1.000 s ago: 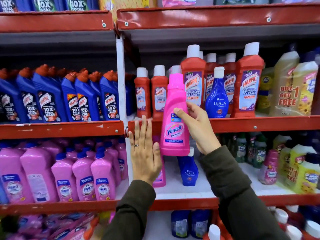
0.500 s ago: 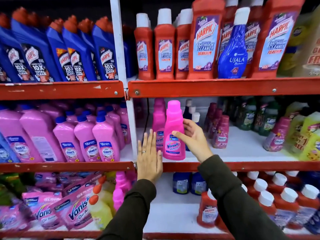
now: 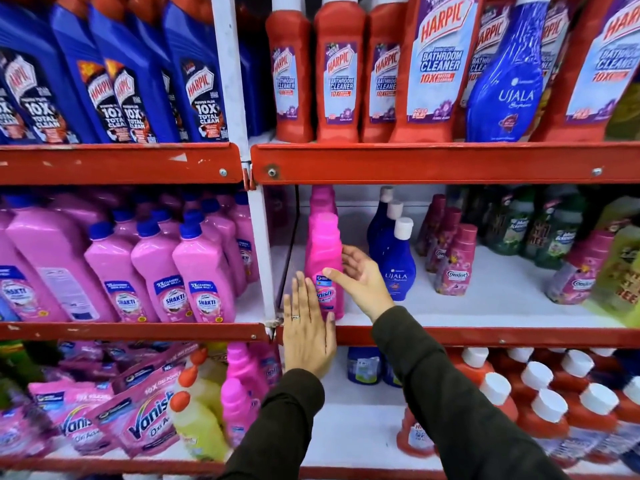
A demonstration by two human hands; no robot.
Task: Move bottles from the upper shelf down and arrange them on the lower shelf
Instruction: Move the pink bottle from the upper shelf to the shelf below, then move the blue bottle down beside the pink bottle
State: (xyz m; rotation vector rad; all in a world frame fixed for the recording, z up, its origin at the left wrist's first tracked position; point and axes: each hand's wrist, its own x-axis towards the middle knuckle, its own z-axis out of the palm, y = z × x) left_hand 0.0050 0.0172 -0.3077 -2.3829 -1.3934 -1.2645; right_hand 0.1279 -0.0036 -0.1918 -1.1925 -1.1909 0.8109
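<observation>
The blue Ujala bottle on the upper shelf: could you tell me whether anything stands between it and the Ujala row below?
Nothing visible does. The blue Ujala bottle stands at the upper shelf's front edge, and bare shelf lies before the Ujala row.

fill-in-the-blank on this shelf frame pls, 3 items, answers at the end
1. The pink Vanish bottle stands on the white shelf directly to the ____ of the blue Ujala bottle.
2. The ring is worn on the ____ hand.
3. The caps of the Shakti bottles are ____ in colour.

Answers: left; left; blue
</observation>
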